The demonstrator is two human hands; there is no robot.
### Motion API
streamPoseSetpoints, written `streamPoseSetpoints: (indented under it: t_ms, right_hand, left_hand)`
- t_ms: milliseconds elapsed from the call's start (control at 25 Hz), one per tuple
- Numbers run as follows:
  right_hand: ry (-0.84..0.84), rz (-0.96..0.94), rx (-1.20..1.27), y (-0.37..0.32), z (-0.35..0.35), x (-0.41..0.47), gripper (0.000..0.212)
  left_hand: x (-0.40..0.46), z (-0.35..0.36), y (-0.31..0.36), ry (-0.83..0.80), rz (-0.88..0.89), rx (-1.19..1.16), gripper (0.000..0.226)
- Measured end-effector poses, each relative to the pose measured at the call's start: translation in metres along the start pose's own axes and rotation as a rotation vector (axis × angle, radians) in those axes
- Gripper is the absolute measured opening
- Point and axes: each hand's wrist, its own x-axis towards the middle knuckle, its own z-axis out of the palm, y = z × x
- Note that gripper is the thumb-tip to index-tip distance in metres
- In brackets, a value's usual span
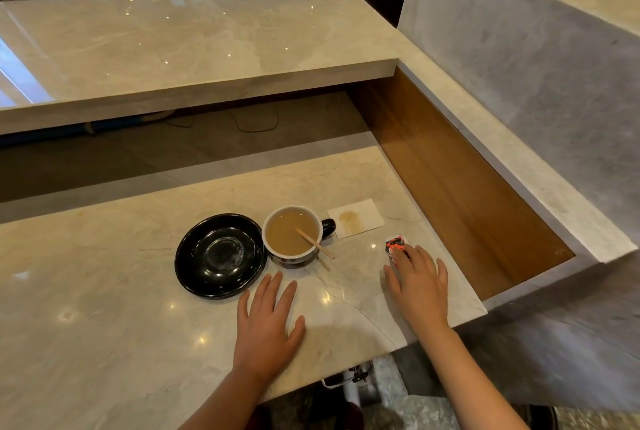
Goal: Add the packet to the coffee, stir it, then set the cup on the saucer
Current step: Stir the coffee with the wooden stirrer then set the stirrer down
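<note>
A black cup (293,258) with a white inside holds milky coffee (289,234) and stands on the marble counter. A wooden stir stick (317,244) leans in it, over the near right rim. A black saucer (194,256) lies bare just left of the cup, touching it. A small red and white packet (394,244) lies to the right of the cup. My right hand (420,286) rests flat with its fingertips on the packet's near part. My left hand (268,322) lies flat on the counter, fingers spread, just in front of the saucer and cup.
A stained white napkin (356,222) lies behind the cup's handle. A wood-lined drop (450,180) borders the counter on the right, close to the packet. A higher marble shelf (194,49) runs across the back. The counter's near edge (346,369) is below my hands.
</note>
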Motion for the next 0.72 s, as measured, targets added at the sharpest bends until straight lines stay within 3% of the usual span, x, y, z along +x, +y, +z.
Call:
streamPoseSetpoints:
  t_ms: [80,240,400,520,640,720]
  right_hand:
    - [0.052,-0.070,0.133,-0.016,-0.007,0.003,0.042]
    - [-0.086,-0.333,0.259,-0.062,-0.011,0.006,0.054]
    - [0.003,-0.352,0.368,-0.095,-0.006,0.014,0.027]
    - [0.035,-0.234,0.587,-0.114,-0.008,0.026,0.013]
    - [-0.035,-0.013,0.888,-0.124,-0.015,0.049,0.013]
    - [-0.076,0.009,0.950,-0.127,-0.019,0.061,0.014]
  left_hand:
    - [0.000,0.000,0.000,0.007,-0.001,-0.007,0.060]
    - [-0.001,0.000,-0.001,0.016,-0.001,-0.029,0.059]
    - [-0.001,0.002,-0.001,0.030,0.000,-0.052,0.058]
    - [-0.001,0.003,-0.001,0.046,-0.001,-0.068,0.057]
    - [-0.001,0.004,-0.001,0.048,-0.006,-0.065,0.056]
    - [0.000,0.004,-0.001,0.039,-0.009,-0.051,0.056]
